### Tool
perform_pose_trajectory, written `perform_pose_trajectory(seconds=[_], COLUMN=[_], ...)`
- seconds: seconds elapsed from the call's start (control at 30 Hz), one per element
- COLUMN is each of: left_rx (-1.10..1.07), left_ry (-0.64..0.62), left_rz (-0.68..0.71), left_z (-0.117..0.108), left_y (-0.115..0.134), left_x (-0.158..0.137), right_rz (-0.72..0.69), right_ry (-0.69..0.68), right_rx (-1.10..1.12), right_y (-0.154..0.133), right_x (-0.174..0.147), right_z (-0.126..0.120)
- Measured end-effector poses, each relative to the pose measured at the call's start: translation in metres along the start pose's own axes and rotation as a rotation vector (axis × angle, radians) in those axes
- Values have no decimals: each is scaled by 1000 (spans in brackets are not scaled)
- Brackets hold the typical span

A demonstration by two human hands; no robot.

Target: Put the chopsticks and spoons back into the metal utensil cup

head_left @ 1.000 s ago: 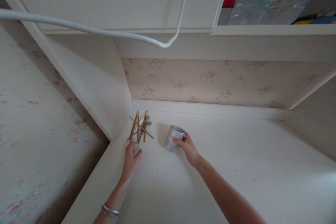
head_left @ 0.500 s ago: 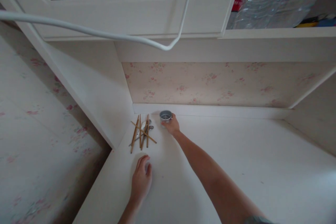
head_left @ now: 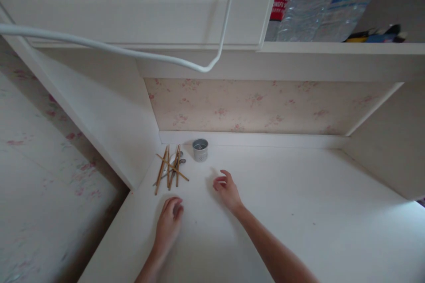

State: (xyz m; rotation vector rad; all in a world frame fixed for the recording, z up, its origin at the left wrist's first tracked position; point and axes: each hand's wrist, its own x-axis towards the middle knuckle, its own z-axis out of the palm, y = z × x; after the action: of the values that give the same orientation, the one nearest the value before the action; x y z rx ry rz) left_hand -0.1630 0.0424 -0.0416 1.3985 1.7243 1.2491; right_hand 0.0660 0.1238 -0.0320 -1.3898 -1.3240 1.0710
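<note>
A grey utensil holder (head_left: 200, 154) with holes in its bottom stands upright near the back of the white tabletop (head_left: 265, 194). To its left lies a loose, crossed pile of wooden chopsticks (head_left: 162, 171) with metal spoons (head_left: 182, 162) and a white spoon (head_left: 172, 158) among them. My right hand (head_left: 227, 189) hovers in front and to the right of the holder, fingers loosely curled and apart, holding nothing. Just in front of the chopsticks is my left hand (head_left: 170, 219), its fingers bent, with a gap to the thumb and nothing in it.
A white cable or tube (head_left: 133, 54) crosses the upper view before a white cabinet (head_left: 149, 17). Plastic bottles (head_left: 302, 9) stand on the upper right shelf. A white side panel (head_left: 102, 115) bounds the tabletop on the left, and a flowered wall (head_left: 259, 106) stands behind.
My right hand has let go of the utensil holder and drawn back toward me. The holder stays standing. My left hand has barely moved; the view has shifted slightly right.
</note>
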Motion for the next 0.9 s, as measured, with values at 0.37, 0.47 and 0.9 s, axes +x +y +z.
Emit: perform_pose_trajectory(seconds=[0.37,0.47,0.9], left_rx=[-36,-1,49], left_ry=[-455,-559,-554], left_rz=[56,85,73], left_z=[103,123,124], left_y=[89,94,86], left_x=[-29,-37,-46], right_rz=[-20,-64,-116], right_ry=[1,22,-114], right_rx=[-200,-224,-321], right_y=[3,14,15], right_x=[-109,-114,-121], right_z=[-59,-58,-59])
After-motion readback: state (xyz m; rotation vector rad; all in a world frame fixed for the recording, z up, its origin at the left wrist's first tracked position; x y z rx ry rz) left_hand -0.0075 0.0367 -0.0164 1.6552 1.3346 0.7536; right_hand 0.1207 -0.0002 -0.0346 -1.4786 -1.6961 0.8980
